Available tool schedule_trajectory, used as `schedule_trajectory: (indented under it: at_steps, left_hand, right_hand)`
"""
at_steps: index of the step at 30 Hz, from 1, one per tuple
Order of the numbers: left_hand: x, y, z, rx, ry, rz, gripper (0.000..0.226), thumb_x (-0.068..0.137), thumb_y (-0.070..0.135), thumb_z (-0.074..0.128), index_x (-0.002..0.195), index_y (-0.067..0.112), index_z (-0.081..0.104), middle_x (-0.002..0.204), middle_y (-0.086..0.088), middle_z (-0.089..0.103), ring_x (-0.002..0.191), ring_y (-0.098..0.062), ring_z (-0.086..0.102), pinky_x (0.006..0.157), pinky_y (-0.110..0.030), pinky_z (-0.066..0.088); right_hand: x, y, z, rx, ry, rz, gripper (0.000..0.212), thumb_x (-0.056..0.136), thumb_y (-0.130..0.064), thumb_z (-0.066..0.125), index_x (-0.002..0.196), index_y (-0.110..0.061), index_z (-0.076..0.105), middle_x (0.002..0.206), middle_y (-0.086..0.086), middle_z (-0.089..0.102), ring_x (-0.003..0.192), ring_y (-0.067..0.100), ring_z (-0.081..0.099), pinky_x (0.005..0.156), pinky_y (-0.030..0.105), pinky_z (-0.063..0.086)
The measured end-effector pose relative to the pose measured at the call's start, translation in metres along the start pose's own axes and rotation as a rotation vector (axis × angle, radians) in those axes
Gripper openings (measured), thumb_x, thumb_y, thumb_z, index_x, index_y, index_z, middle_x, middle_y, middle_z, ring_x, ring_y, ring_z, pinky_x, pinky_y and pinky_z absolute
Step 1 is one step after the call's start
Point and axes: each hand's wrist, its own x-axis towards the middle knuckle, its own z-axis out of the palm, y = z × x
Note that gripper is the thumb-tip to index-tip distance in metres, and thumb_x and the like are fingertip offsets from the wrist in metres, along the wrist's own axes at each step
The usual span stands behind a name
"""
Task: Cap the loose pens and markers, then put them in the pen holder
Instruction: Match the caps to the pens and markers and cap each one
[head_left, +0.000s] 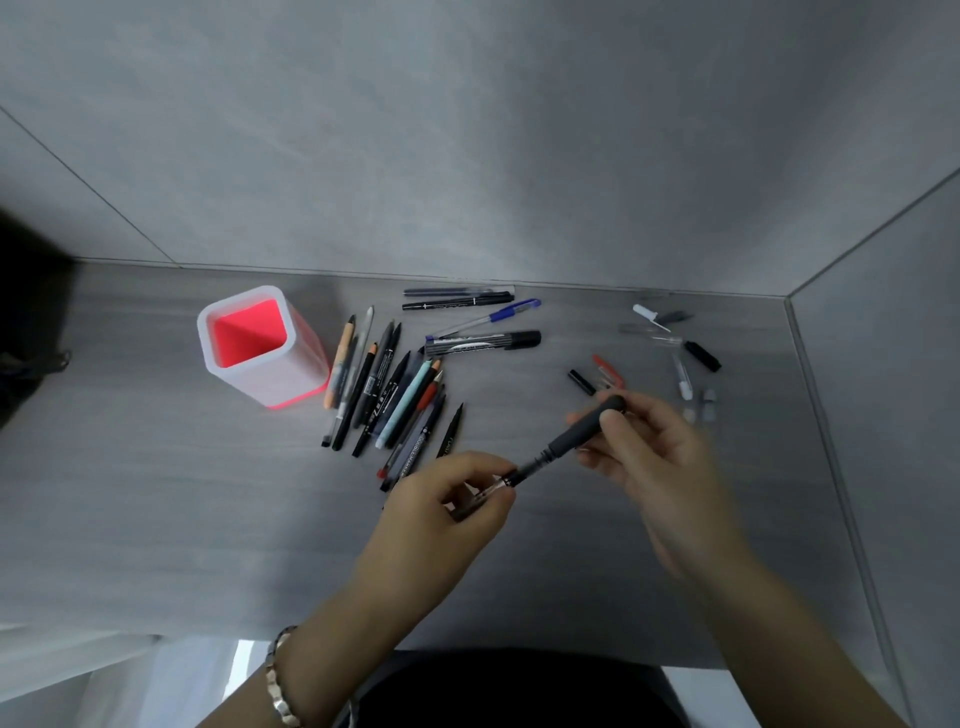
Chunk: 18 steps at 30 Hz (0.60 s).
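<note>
You're looking at a black pen (566, 439) against the streaky grey wood-grain table (156, 493), the pen holder (306, 358) white outside and hot coral-pink inside, and in the pile a peach-orange pencil (337, 364), a pale teal pen (408, 408), a blue-capped clear pen (506, 313), plus one red cap (609, 370).

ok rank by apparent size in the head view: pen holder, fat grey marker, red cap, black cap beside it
1. pen holder
2. fat grey marker
3. red cap and black cap, tied: they look about alike, too close to rank
</note>
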Motion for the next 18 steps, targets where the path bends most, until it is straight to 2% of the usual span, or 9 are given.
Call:
schedule_trajectory:
  at_steps: [2,4,6,9,11,13,15,16,18]
  left_hand:
    - [-0.002,0.002,0.0,0.01,0.016,0.024,0.03,0.077,0.011,0.068,0.075,0.041,0.065,0.063,0.021,0.064,0.052,0.001,0.051,0.053,-0.01,0.04]
    - [-0.003,0.007,0.002,-0.003,0.049,0.049,0.028,0.076,0.013,0.07,0.073,0.041,0.067,0.068,0.01,0.068,0.053,-0.003,0.056,0.054,-0.021,0.049]
    - [-0.005,0.013,0.003,0.012,0.084,0.079,0.027,0.074,0.014,0.071,0.068,0.039,0.068,0.068,0.005,0.068,0.051,-0.01,0.057,0.053,-0.028,0.052]
    - [-0.007,0.022,0.003,-0.015,0.086,0.065,0.025,0.072,0.012,0.073,0.064,0.035,0.07,0.058,0.009,0.067,0.047,-0.001,0.053,0.047,-0.019,0.046]
    - [-0.01,0.03,0.004,-0.087,0.058,0.028,0.019,0.072,0.008,0.072,0.065,0.026,0.073,0.054,0.007,0.067,0.046,0.002,0.054,0.046,-0.011,0.042]
    - [-0.011,0.036,0.004,-0.258,0.0,-0.056,0.018,0.074,0.003,0.069,0.063,0.017,0.072,0.047,0.003,0.064,0.039,0.0,0.048,0.039,-0.012,0.037]
    - [-0.012,0.037,0.007,-0.512,-0.087,-0.236,0.019,0.074,0.001,0.066,0.059,0.011,0.069,0.042,0.003,0.058,0.033,-0.003,0.037,0.032,-0.012,0.026]
    - [-0.013,0.038,0.009,-0.622,-0.138,-0.33,0.016,0.072,0.004,0.065,0.057,0.009,0.066,0.043,0.003,0.057,0.032,-0.003,0.034,0.031,-0.01,0.022]
    - [-0.011,0.035,0.01,-0.71,-0.207,-0.463,0.012,0.071,0.008,0.063,0.06,0.006,0.061,0.044,0.004,0.055,0.032,-0.002,0.032,0.03,-0.01,0.02]
  right_hand:
    - [-0.005,-0.002,0.001,-0.061,-0.005,-0.044,0.023,0.084,0.001,0.052,0.097,-0.017,0.057,0.071,0.002,0.073,0.069,0.009,0.069,0.06,0.016,0.054]
    - [-0.01,-0.002,0.003,-0.097,-0.047,-0.076,0.028,0.081,0.002,0.055,0.098,-0.019,0.058,0.071,0.0,0.074,0.068,0.009,0.069,0.059,0.015,0.053]
    - [-0.016,-0.001,0.004,-0.096,-0.079,-0.085,0.029,0.08,0.002,0.056,0.095,-0.022,0.06,0.074,-0.005,0.075,0.068,0.011,0.07,0.059,0.015,0.053]
    - [-0.023,0.0,0.006,-0.071,-0.076,-0.106,0.028,0.077,-0.006,0.056,0.097,-0.026,0.061,0.078,-0.006,0.075,0.072,0.012,0.07,0.061,0.015,0.053]
    - [-0.025,0.002,0.006,-0.048,-0.059,-0.128,0.027,0.072,-0.016,0.057,0.096,-0.028,0.061,0.077,-0.004,0.075,0.073,0.012,0.071,0.063,0.015,0.054]
    - [-0.027,0.002,0.006,-0.029,-0.063,-0.154,0.028,0.069,-0.028,0.061,0.096,-0.033,0.063,0.077,-0.003,0.075,0.076,0.011,0.071,0.065,0.017,0.055]
    - [-0.028,0.0,0.007,-0.014,-0.117,-0.19,0.033,0.065,-0.042,0.065,0.097,-0.037,0.064,0.078,-0.002,0.075,0.079,0.012,0.071,0.068,0.019,0.055]
    - [-0.028,-0.001,0.007,-0.008,-0.136,-0.19,0.034,0.065,-0.043,0.065,0.098,-0.037,0.065,0.078,-0.001,0.075,0.078,0.013,0.071,0.068,0.019,0.055]
    - [-0.025,-0.001,0.003,-0.019,-0.128,-0.139,0.028,0.069,-0.03,0.063,0.097,-0.031,0.064,0.074,0.0,0.075,0.073,0.014,0.071,0.065,0.018,0.055]
